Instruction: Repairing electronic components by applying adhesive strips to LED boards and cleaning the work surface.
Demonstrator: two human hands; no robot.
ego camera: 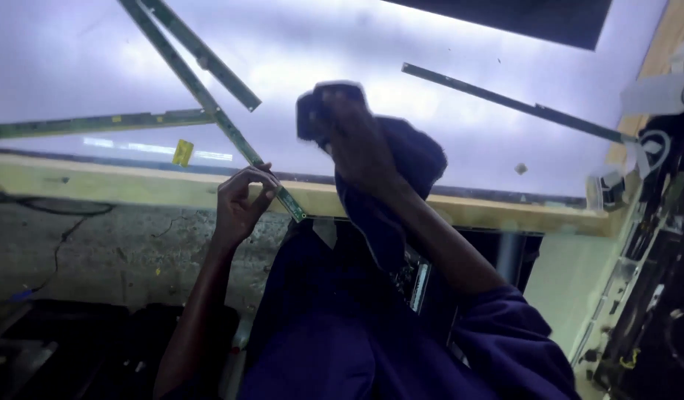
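- The left hand [242, 204] pinches the near end of a long green circuit strip [209, 100], its grip pressed together on it.
- The strip slants across the glowing white panel [98, 59].
- The right hand [353, 137] is closed around a dark blue cloth [408, 159] on the panel.
- A wooden surface [98, 185] edges the panel.

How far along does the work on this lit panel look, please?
Done: strips lie loose on the lit panel. In hand: the left hand pinches a green circuit strip near its end; the right hand presses a dark cloth on the panel. Left: a long strip untouched.
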